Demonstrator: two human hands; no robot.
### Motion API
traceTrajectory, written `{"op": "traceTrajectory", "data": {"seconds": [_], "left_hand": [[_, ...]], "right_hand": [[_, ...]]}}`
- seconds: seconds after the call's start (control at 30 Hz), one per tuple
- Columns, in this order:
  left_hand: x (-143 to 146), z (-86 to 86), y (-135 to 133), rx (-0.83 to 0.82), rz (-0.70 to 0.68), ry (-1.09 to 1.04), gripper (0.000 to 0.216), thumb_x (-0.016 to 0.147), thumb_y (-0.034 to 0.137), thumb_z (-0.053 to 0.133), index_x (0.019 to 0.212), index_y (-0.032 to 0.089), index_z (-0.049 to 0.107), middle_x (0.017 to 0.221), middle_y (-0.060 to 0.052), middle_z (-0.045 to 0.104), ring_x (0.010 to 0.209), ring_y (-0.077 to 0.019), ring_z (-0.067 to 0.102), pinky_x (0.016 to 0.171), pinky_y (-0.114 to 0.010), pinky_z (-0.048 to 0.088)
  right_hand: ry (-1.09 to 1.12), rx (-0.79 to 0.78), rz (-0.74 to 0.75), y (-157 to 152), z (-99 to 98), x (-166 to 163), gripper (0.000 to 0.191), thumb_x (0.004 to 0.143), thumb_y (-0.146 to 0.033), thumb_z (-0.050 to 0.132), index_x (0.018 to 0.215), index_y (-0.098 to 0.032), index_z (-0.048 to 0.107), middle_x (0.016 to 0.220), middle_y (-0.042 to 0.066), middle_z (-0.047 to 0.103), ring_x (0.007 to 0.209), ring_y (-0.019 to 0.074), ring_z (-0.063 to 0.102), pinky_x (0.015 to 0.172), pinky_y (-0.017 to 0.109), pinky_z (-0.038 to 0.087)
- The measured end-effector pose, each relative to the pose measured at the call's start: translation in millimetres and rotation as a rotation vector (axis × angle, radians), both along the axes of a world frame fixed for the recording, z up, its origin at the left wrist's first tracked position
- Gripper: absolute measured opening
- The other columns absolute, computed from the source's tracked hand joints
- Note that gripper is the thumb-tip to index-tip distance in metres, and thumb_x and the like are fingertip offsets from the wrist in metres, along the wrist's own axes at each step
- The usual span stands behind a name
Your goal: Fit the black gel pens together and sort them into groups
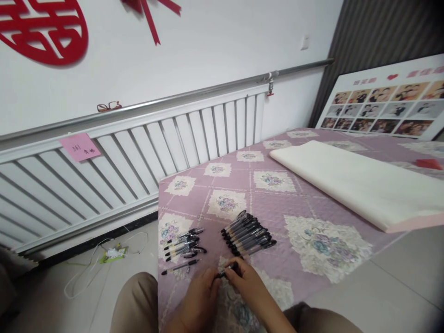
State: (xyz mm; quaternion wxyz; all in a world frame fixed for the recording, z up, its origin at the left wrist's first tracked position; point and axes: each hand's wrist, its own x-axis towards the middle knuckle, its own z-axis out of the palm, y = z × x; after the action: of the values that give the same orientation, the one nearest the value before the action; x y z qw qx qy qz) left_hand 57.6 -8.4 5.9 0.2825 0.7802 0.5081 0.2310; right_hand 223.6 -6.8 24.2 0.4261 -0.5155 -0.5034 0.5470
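Close to the table's near edge, a dark pen [221, 274] spans the gap between my two hands. The fingers of my left hand [201, 293] are closed around one end of it. At the other end, my right hand [247, 278] pinches the pen between thumb and fingers. Just beyond my right hand lies a neat row of several capped black pens [248, 233], side by side. Left of that row is a looser pile of pens [185, 243], with a single pen [180, 267] nearer to my left hand.
A purple floral cloth [267, 208] covers the table. A folded cream sheet [357, 180] lies at the right, with a red item [429, 164] beyond it. Behind stand a white radiator [208, 134] and a photo board [381, 104]. A white cord [81, 277] lies on the floor.
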Motion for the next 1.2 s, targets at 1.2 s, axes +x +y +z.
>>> {"op": "traceTrajectory", "data": {"seconds": [1.2], "left_hand": [[-40.7,2.6,-8.2,0.296,-0.023,0.102,0.024,0.089,0.019,0.045,0.106,0.023,0.061,0.094,-0.006,0.064,0.088,-0.0195,0.059,0.079,-0.032,0.050]], "right_hand": [[-0.812,0.337,0.060,-4.9,-1.7,-19.3,0.031,0.093,-0.037,0.039,0.073,-0.021,0.057,0.077,0.004,0.064,0.074,0.0181,0.059,0.065,0.028,0.038]]}}
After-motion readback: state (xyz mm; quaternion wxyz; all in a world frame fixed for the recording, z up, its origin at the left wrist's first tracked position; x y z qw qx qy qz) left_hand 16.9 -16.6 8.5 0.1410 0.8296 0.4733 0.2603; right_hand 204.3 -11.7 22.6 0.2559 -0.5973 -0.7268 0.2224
